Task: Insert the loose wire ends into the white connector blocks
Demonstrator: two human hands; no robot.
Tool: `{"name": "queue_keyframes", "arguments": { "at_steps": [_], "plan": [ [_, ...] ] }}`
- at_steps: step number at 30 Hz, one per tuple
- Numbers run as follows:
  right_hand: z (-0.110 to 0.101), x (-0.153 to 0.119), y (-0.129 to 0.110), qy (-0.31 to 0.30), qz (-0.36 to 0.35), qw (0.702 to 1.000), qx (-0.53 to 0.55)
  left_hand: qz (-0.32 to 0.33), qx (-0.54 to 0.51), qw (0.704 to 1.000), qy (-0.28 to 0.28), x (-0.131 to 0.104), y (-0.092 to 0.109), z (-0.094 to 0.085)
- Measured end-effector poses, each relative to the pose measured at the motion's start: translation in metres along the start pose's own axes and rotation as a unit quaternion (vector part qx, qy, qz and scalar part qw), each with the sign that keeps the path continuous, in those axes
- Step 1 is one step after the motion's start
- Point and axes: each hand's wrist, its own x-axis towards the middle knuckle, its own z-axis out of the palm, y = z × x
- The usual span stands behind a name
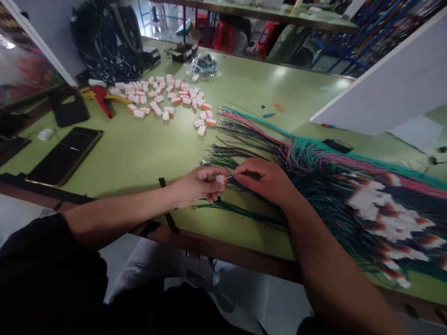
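Observation:
Between the fingers and thumb of my left hand [200,187] is a small white and orange connector housing [220,180]. My right hand [263,179] pinches a thin wire [229,177], its tip at the right side of the housing. Whether the tip is inside the housing I cannot tell. Under and beyond my right hand lie bundles of loose wires [244,130], black, green, pink and teal, their bare ends pointing left. A few green wires [226,207] lie nearer the table edge. Many loose connector housings [167,95] are scattered farther back.
A pile of wired connectors [380,204] covers the right side. At left lie a phone [66,156], a black case [70,108] and a red and yellow hand tool [101,97]. Behind them stands a dark backpack [108,42]. A white panel [387,79] rises at right.

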Motion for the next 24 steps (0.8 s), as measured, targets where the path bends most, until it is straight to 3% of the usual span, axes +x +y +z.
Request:
{"name": "queue_keyframes", "arguments": {
  "at_steps": [24],
  "plan": [
    [0.0088,-0.0003,-0.0086,0.002,0.071,0.99,-0.122,-0.024,0.001,0.999,0.034,-0.0041,0.0044,0.003]
  ]
}}
